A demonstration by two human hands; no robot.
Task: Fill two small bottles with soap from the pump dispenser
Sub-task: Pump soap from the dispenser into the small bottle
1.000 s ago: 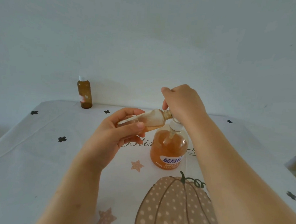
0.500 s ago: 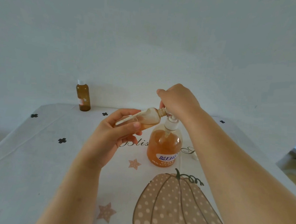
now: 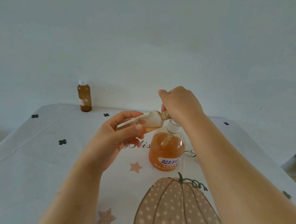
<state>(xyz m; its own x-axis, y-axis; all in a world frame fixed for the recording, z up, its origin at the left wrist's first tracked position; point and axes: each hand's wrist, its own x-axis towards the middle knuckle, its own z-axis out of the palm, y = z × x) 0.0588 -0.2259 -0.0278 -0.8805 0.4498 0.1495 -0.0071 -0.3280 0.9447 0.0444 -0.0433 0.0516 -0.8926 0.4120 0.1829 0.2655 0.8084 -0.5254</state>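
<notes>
**Cloth/edges:** white tablecloth (image 3: 35,165) covers the table. Back edge meets a pale wall (image 3: 148,42); L and R edges run diagonally toward the viewer. A strip of floor shows past the R edge. A wide stretch of cloth w. printed clovers lies betw. the L forearm and the L edge.

**Pump dispenser** (image 3: 166,148): upright, mid-cloth, just behind the pumpkin print (image 3: 175,208). Clear body, orange soap up to approx. the shoulder, white collar. Pump head hidden under the R hand.

**Small bottle** (image 3: 151,121): held off the table, tilted near-horizontal. Uncapped threaded neck points R, up against the pump top. Clear w. amber tint, some soap along the low side.

**Capped bottle** (image 3: 84,97): amber, white cap, upright at back L near the back edge, well apart from both hands.

**Left hand** (image 3: 117,137): thumb and fingers wrapped round the base end of the small bottle.

**Right hand** (image 3: 179,103): fingers curled down over the pump head. Can't tell if the spout sits in the neck.

**Writing:**
- Dispenser label (image 3: 170,161): white w. blue Chinese chars; small print below too small to read.
- Script lettering (image 3: 138,145) on the cloth: partly hidden, not readable in full.
- Capped bottle: pale label, unreadable.
</notes>
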